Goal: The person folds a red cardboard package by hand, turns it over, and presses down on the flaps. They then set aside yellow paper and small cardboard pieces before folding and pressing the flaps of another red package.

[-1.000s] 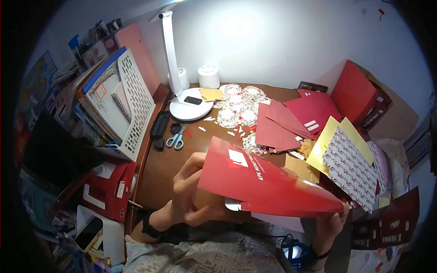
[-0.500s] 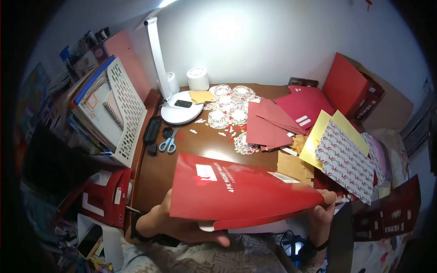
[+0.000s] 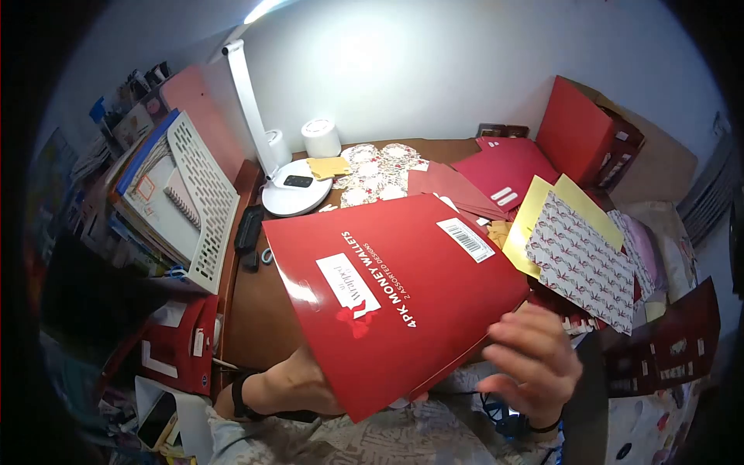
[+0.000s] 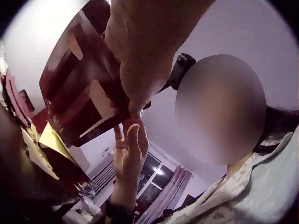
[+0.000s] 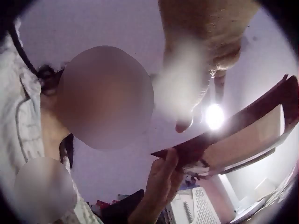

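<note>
Presently in hand: red folder [image 3: 457, 310], printed face tilted up toward the head view, raised above the brown desk [image 3: 260, 318], left fingers at its underside and edge, right fingers at its near right side.
Left hand [image 5: 163, 179]: closed in a pinch on the folder's edge, thumb on it in the right wrist view. Head view hides most of these fingers behind the folder.
Right hand [image 3: 535, 360]: fingers loosely bent and part spread, thumb standing apart, nothing gripped. Fingertips just beside the folder; contact, cannot tell.
Print: "4PK MONEY WALLETS", running between the two hands; white panel [image 3: 347, 287] on the left fingers' side, barcode label [image 3: 466, 239] beyond the right fingertips.
Patterned sheet [image 3: 581, 263]: past the right fingertips and to their right, overlapping yellow sheets [image 3: 527, 225].
Reddish sheets [image 3: 457, 190]: farther out from the right fingers, partly hidden by the folder.
Floral cut-outs [image 3: 387, 159]: beyond the folder, well apart from both hands' fingers.
Desk lamp [image 3: 252, 116]: lit, well beyond the left fingers.
</note>
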Available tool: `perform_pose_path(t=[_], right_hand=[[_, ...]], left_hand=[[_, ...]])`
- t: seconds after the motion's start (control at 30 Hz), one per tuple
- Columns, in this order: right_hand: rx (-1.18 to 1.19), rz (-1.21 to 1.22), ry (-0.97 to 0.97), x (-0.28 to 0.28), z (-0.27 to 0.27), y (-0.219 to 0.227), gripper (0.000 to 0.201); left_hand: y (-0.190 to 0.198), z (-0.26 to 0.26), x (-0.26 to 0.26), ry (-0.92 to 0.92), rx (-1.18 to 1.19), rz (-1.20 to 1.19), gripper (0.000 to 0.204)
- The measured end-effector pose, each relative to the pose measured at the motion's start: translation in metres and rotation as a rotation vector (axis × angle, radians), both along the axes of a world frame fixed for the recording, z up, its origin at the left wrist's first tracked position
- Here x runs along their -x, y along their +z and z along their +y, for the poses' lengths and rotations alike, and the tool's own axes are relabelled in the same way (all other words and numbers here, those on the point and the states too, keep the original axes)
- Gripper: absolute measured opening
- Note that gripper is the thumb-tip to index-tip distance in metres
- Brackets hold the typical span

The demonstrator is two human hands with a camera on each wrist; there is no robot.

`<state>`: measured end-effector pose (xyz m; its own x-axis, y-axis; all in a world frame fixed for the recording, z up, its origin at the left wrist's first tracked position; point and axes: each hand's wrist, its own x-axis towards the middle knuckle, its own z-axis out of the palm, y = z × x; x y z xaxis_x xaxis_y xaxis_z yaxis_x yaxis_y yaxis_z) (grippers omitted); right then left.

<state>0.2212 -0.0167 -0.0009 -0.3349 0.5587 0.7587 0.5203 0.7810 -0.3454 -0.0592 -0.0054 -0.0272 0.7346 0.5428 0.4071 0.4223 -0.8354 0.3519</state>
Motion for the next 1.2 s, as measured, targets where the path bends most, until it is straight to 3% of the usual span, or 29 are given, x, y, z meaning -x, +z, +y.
perform_pose_path(t=[0.13, 0.23, 0.4, 0.53, 0.6, 0.7, 0.83, 0.9, 1.03, 1.2], right_hand=[[-0.043, -0.180, 0.091, 0.015, 0.001, 0.005, 0.026], [-0.028, -0.220, 0.141, 0.018, 0.003, 0.006, 0.025], [-0.055, -0.247, 0.174, 0.018, 0.006, 0.005, 0.026], [-0.095, -0.263, 0.128, 0.022, 0.003, 0.006, 0.025], [-0.104, -0.265, 0.112, 0.022, 0.002, 0.007, 0.024], [-0.096, -0.256, 0.126, 0.021, 0.003, 0.008, 0.023], [-0.145, -0.211, 0.132, 0.020, 0.004, 0.006, 0.022], [-0.150, -0.205, 0.129, 0.021, 0.004, 0.006, 0.022], [-0.117, -0.168, 0.125, 0.017, 0.011, 0.005, 0.025], [-0.032, -0.146, 0.118, 0.012, 0.016, 0.001, 0.030]], left_hand=[[0.001, 0.010, -0.007, -0.066, 0.122, -0.007, 0.041], [0.008, 0.009, -0.017, -0.063, 0.183, -0.161, 0.037], [0.017, 0.005, -0.019, 0.000, -0.028, -0.040, 0.035], [0.000, 0.005, -0.014, -0.064, -0.085, -0.012, 0.036], [-0.009, 0.002, -0.008, -0.054, -0.203, 0.133, 0.039], [0.004, 0.001, -0.008, -0.010, -0.078, 0.033, 0.043], [-0.002, -0.001, -0.011, -0.025, -0.106, 0.081, 0.040], [-0.012, -0.007, -0.019, 0.096, -0.430, -0.016, 0.033], [-0.027, -0.008, -0.021, 0.120, -0.242, -0.108, 0.030], [-0.012, -0.009, -0.015, 0.166, -0.515, 0.011, 0.029]])
